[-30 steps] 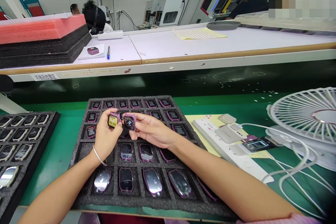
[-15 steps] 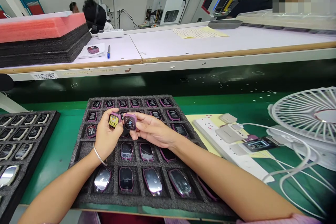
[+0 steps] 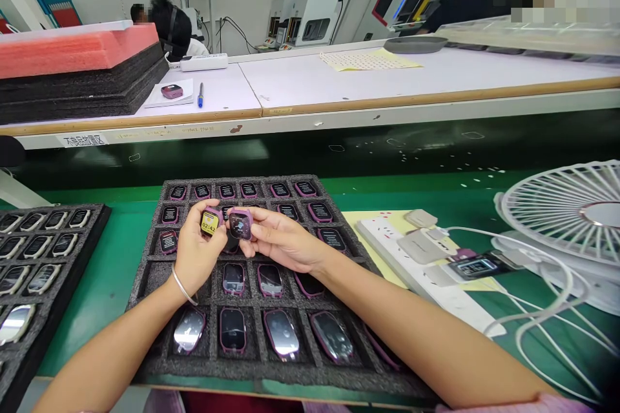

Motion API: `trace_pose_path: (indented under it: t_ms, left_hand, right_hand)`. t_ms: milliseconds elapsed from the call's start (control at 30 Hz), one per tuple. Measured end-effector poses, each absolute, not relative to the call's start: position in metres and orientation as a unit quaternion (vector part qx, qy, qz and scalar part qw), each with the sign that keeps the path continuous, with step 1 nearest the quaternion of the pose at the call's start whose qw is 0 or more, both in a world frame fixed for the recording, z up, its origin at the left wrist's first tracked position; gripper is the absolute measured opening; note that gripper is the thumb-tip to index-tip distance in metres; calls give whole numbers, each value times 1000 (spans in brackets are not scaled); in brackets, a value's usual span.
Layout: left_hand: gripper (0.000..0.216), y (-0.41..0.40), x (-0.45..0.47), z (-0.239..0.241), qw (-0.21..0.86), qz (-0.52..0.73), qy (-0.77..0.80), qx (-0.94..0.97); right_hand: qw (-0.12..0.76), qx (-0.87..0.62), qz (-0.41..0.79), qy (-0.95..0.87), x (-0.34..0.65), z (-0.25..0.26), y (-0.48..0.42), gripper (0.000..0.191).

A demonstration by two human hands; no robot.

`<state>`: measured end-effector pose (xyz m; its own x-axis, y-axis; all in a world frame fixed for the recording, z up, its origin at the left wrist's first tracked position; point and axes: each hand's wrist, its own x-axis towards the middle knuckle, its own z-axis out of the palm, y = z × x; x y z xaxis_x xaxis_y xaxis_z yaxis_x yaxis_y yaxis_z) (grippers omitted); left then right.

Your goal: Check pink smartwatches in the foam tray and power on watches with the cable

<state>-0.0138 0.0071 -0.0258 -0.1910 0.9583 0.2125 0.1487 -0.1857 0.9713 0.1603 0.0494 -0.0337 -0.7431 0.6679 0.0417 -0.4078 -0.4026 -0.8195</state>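
My left hand (image 3: 196, 251) grips a purple smartwatch body with a lit yellow screen (image 3: 209, 222). Beside it, my right hand (image 3: 281, 242) pinches a second purple watch body with a dark lit screen (image 3: 239, 224). The two watches are held side by side, nearly touching, above a black foam tray (image 3: 150, 264). The tray's pockets hold several more purple watch bodies, screens up. A metal bangle sits on my left wrist.
A second foam tray of watches (image 3: 46, 251) lies at the left on the green belt. To the right are a white power strip with chargers (image 3: 416, 248), a watch on a charger (image 3: 477, 266), cables and a white fan (image 3: 566, 213). Stacked foam (image 3: 72, 71) and another person are beyond.
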Motion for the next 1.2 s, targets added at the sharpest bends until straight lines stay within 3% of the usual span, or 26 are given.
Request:
trace_pose_path:
  t_ms: [1200]
  left_hand:
    - [38, 8, -15, -26, 336, 552, 538, 541]
  right_hand:
    - [326, -162, 825, -432, 159, -33, 49, 47]
